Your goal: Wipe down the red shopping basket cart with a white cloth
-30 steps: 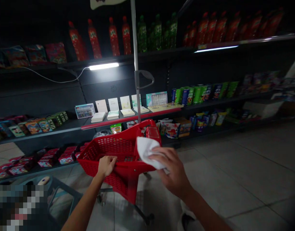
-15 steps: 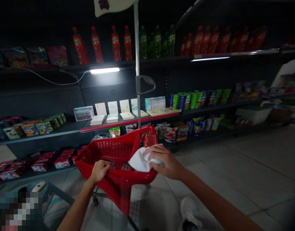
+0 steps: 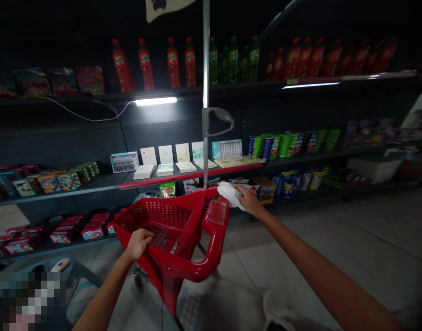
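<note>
A red plastic shopping cart [image 3: 183, 269] stands in front of me, with a metal pole [image 3: 205, 87] rising behind it that carries a grey loop handle [image 3: 219, 121]. My left hand [image 3: 139, 243] is closed over the cart's near side rim. In my right hand [image 3: 249, 200] is a bunched white cloth [image 3: 231, 195], pressed on the far end of the cart's handle, by the rectangular panel [image 3: 217, 211]. The cloth hides that corner of the handle.
Dark shelves behind the cart hold red bottles [image 3: 172, 64], green bottles [image 3: 233, 59], booklets [image 3: 164, 170], snack bags [image 3: 286, 184] and boxes [image 3: 61, 181]. A blue-grey stool [image 3: 71, 276] stands at lower left. Tiled floor [image 3: 321, 239] stretches to the right.
My right hand has moved the white cloth away from me, from the near part of the cart's handle to its far end, uncovering the handle. The left hand keeps its grip on the rim.
</note>
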The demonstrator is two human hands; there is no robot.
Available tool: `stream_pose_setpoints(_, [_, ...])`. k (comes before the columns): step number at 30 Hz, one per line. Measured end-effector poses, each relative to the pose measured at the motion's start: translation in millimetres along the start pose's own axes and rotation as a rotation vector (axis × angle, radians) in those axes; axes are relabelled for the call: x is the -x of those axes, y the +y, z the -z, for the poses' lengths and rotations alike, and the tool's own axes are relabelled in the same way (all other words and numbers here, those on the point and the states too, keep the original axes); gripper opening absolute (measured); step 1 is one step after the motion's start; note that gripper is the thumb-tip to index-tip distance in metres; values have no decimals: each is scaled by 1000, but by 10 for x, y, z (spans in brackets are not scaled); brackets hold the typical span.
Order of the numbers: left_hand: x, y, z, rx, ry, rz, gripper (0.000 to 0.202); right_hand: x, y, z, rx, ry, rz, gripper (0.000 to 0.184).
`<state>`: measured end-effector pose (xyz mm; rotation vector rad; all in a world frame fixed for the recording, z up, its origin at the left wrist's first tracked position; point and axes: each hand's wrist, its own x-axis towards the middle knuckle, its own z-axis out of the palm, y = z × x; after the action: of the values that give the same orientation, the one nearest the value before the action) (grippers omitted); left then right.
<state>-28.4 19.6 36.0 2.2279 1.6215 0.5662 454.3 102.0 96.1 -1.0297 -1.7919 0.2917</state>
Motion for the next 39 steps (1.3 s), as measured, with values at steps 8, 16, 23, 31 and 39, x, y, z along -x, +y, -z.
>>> stream_pose_setpoints(8, [-23,-42,-62,-41,93,-83,28,296,130,-279,-162,290,-230,27])
stream_pose_setpoints(16, [-104,-4,-165,-75,172,-108,29,-184,-732,-267,-136,256,-13,36])
stream_pose_setpoints(23, [-54,60,-255,-122,331,-80,36,364,-1234,-383,30,-175,120,39])
stream_pose_setpoints(31, [-69,37,-274,-151,394,-52,41,1059,-1783,-346,137,-231,333,43])
stream_pose_setpoints(39, [-89,50,-285,-150,419,-27,42,1318,-2018,-549,142,-122,340,37])
